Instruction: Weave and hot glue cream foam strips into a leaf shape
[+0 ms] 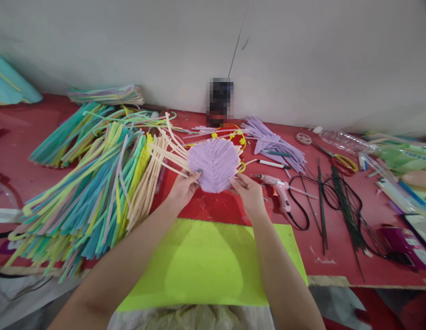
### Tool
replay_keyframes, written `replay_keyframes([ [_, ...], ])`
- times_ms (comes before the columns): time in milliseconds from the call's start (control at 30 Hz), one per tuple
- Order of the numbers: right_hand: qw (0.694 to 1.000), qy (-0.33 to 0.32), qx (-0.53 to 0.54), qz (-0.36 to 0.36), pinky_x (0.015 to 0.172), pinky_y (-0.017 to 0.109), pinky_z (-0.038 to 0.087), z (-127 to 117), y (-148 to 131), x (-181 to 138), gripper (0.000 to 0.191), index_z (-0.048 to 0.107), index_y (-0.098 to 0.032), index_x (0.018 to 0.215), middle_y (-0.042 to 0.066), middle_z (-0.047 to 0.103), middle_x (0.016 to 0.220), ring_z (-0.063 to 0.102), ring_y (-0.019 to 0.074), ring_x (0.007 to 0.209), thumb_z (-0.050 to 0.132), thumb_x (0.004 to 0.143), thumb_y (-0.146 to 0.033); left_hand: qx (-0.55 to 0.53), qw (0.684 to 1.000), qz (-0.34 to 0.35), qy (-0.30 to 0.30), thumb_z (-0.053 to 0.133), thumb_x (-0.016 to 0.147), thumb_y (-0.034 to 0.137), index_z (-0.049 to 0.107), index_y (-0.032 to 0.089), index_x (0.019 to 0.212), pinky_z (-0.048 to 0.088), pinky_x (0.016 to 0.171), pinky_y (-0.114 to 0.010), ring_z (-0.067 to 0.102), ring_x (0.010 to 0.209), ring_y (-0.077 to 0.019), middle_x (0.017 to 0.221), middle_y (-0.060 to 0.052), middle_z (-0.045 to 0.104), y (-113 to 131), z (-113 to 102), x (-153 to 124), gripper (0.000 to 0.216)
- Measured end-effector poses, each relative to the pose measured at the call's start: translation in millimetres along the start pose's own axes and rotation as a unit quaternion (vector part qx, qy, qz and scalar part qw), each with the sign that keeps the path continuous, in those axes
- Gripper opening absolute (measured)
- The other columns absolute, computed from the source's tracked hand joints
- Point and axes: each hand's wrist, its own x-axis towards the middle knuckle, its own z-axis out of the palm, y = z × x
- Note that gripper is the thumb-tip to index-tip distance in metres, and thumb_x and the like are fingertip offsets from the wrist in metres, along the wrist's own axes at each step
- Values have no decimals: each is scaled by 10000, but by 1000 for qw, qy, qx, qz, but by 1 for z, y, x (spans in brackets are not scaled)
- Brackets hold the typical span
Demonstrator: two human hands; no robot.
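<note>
A purple leaf-shaped piece made of pipe cleaners (213, 165) is held up between my two hands, its strips slanting down to a middle line. My left hand (184, 188) pinches its lower left edge, and my right hand (246, 189) grips the lower right edge. Some fingers are hidden behind the piece. Cream pipe cleaners (171, 153) fan out to its left. A pink hot glue gun (281, 190) lies to the right of my right hand, close to a white marker (269, 163). Loose purple pipe cleaners (273, 140) lie behind them.
A big pile of coloured pipe cleaners (92, 192) covers the left of the red table (340, 215). A lime-green sheet (206, 261) lies at the front edge. Scissors (340, 160), dark green stems (346, 211), a black cable (304, 215) and a plastic bottle (346, 139) are on the right.
</note>
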Motion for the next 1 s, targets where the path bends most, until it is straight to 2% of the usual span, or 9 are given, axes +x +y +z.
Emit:
replay_keyframes([
  [133,1000,13,-14,-18,812,367,574,0,-1,0,315,722,-212,866,2,753,844,696,180,789,799,616,-386,0,1000,-1,-2,727,657,68,632,169,824,497,649,-200,627,672,-82,772,23,681,-1,-2,1,217],
  [333,997,22,-51,-49,864,362,547,1,-2,-2,262,704,-207,809,7,748,809,693,170,796,793,635,-381,-9,1000,-1,-3,740,651,76,628,161,794,504,625,-185,622,653,-75,739,29,674,-2,-4,2,201],
  [533,999,10,-32,-42,851,374,549,0,-1,-3,415,674,-258,1008,-12,747,799,693,172,793,807,629,-364,-26,1000,-13,-2,708,681,44,624,165,800,513,626,-162,629,644,-63,758,28,684,1,-2,1,189],
  [600,998,-23,-7,-64,859,367,548,2,0,-6,412,692,-273,982,-19,749,831,693,171,815,827,597,-329,-43,999,-21,-1,687,699,33,630,159,804,516,632,-154,634,647,-60,778,20,690,2,-2,1,173],
  [733,988,-128,20,-87,891,402,546,7,1,-16,418,732,-313,946,-26,747,954,691,189,872,853,548,-279,-44,998,-47,-9,668,738,34,638,146,796,515,620,-141,638,627,-59,772,7,694,2,-1,1,130],
  [867,971,-208,-19,-113,1017,450,469,9,-4,-25,375,743,-343,961,-18,718,1094,653,229,1054,832,602,-277,-33,996,-62,-46,697,753,68,637,136,810,516,616,-137,627,599,-55,726,13,671,2,-2,-1,107],
  [1000,954,-248,-53,-158,1044,435,446,8,-12,-27,349,737,-382,970,-16,690,1165,619,230,1131,814,645,-282,-37,994,-83,-66,696,765,84,646,131,806,522,603,-137,621,582,-58,699,12,665,2,-3,-3,79],
])
